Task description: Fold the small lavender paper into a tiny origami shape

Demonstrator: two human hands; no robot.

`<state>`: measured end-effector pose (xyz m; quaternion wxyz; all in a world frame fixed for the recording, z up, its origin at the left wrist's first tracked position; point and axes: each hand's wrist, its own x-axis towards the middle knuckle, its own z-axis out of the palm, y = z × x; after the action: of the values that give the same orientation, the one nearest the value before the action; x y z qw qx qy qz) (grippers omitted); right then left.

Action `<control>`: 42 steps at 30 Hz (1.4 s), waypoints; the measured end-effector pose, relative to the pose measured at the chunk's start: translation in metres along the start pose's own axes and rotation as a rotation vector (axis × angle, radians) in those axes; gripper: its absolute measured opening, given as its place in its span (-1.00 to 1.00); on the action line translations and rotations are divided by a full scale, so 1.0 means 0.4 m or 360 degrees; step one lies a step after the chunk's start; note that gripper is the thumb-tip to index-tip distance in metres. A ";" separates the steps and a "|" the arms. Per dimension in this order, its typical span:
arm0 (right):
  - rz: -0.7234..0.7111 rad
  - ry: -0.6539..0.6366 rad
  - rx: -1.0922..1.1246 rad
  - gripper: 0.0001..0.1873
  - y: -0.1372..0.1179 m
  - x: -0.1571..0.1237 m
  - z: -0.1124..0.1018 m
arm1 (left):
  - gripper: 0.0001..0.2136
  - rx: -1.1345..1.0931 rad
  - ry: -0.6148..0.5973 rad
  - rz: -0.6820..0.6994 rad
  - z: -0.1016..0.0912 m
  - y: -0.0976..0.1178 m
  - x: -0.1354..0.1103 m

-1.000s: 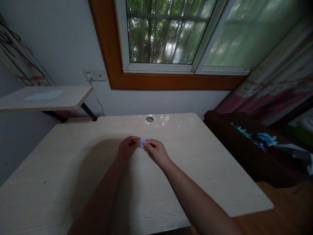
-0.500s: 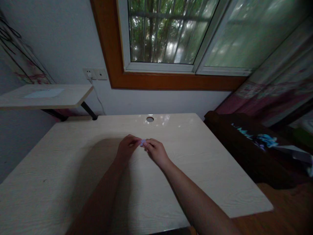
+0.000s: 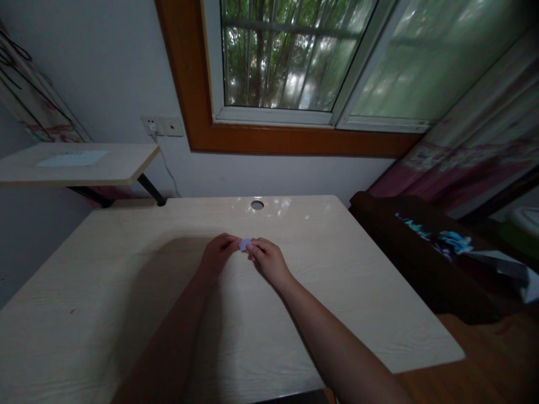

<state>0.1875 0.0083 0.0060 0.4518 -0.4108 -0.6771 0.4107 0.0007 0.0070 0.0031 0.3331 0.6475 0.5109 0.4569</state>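
A small pale lilac piece, perhaps folded paper [image 3: 245, 244], is pinched between my two hands above the middle of the desk [image 3: 337, 292]. My left hand [image 3: 219, 251] grips its left side between thumb and forefinger. On the other side, my right hand [image 3: 268, 257] pinches its right edge, thumb nearest me. The piece is too small for me to make out its exact kind. Both hands are closed, with the fingertips close together.
A raised shelf [image 3: 138, 163] on black legs stands at the back left, with a white sheet [image 3: 71, 159] on it. A round cable hole [image 3: 257, 205] lies near the desk's back edge. A dark object [image 3: 295, 397] shows at the front edge. Dark brown furniture [image 3: 379, 213] stands to the right.
More of the lilac piece shows between my fingertips, and it looks flatter. My left fingers have shifted slightly. The view has moved a little.
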 end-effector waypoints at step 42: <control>0.0060 0.0026 -0.0030 -0.77 0.038 0.042 0.018 | -0.70 -0.0162 -0.0301 -0.0387 -0.047 0.046 0.014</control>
<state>0.1792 0.0275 -0.0055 0.4457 -0.4311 -0.6694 0.4092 -0.0101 0.0070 0.0278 0.4649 0.6034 0.5280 0.3755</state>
